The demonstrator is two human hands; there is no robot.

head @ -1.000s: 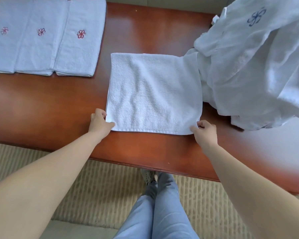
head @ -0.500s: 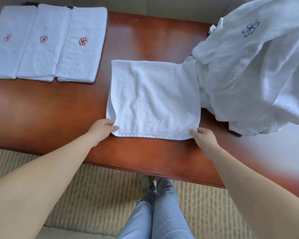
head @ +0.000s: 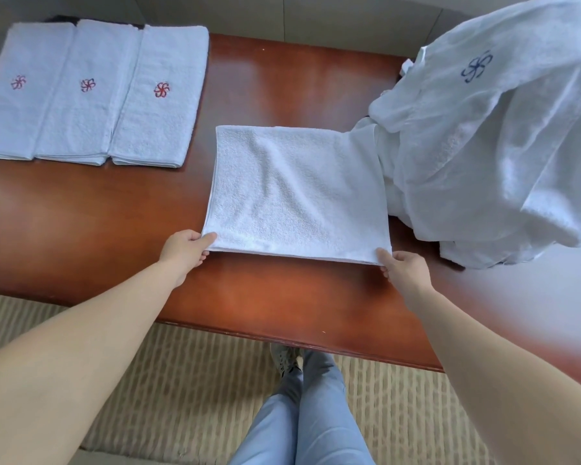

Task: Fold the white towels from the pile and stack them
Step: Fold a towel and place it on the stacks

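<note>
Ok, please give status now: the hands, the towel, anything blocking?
Left hand and right hand pinch near corners of towel. Towel flat on table. Pile overlaps its far right corner.

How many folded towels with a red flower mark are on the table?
3, side by side at the table's far left: left towel, middle towel, right towel. More could lie hidden beneath them.

I see towel (head: 299, 193) mid-table (head: 81, 229); pile (head: 500, 146) touching its right side; three folded towels (head: 91, 92) far left, side by side.
</note>
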